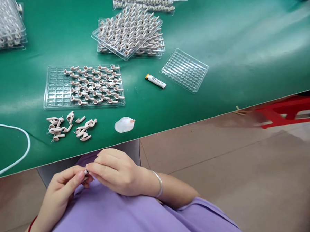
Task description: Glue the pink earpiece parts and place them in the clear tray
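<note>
Over my lap, my left hand [65, 185] pinches a small white earbud shell [86, 172] between thumb and fingers; most of it is hidden. My right hand [119, 171] is closed, with its fingertips meeting the left ones at the shell. What it grips there is hidden. Beyond the table edge lie two loose clusters of white earbud shells [57, 130], some with fine wires sticking out. Behind them sits a clear plastic tray [58, 86], its right part filled with rows of shells. A translucent white pouch-like piece with an orange-brown tip [124, 124] lies to the right.
Stacked filled trays [128, 31] stand farther back, with more trays [8, 21] at the far left. A white lighter [156, 81] lies beside an unfilled clear tray [185, 70]. A white cable [27, 144] curves at left. A red stool [287, 111] stands beyond the table edge.
</note>
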Demonstrator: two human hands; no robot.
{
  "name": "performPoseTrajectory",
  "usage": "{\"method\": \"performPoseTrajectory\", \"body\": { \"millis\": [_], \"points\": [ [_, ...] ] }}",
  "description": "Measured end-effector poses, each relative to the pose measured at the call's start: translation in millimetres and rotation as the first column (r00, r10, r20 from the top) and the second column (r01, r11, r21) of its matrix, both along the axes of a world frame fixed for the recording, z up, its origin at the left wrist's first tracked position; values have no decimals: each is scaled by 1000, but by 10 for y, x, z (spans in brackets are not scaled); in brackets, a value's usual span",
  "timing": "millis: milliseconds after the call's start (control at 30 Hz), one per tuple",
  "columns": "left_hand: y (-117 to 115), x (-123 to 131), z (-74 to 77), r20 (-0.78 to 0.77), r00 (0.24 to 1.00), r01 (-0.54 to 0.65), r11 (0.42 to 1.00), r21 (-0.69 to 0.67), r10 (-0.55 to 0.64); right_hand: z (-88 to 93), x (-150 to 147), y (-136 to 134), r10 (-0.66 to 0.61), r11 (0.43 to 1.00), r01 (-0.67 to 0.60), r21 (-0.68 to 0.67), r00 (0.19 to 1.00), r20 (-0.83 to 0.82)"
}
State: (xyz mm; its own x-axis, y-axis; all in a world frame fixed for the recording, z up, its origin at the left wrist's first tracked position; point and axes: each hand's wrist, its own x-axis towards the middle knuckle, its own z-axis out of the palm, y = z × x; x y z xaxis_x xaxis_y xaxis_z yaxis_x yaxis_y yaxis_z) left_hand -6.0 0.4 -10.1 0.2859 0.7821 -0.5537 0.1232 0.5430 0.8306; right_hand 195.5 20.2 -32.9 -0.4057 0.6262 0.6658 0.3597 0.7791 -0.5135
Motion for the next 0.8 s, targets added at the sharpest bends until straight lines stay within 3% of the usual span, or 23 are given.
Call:
{"method": "performPoseTrajectory", "body": {
  "millis": [100, 267, 433, 600, 800],
  "points": [
    [27, 42, 7, 46, 998, -27, 996, -83, 31, -9, -7, 3, -8, 1000, 8, -14, 1000, -7],
    [17, 49, -4, 3, 999, -37, 999, -30, 37, -21, -7, -7, 14, 997, -18, -70, 998, -59],
    [-21, -3, 8, -100, 995, 10, 990, 140, 4, -19, -6, -31, 43, 973, -77, -216, 987, -157],
    [-27, -28, 24, -157, 988, 54, 938, 343, 0, -19, -3, -48, 0, 901, -134, -412, 951, -310],
    [-15, 4, 46, -151, 988, 45, 895, 443, 25, -4, -13, -38, 28, 895, -212, -392, 904, -426]
  ]
}}
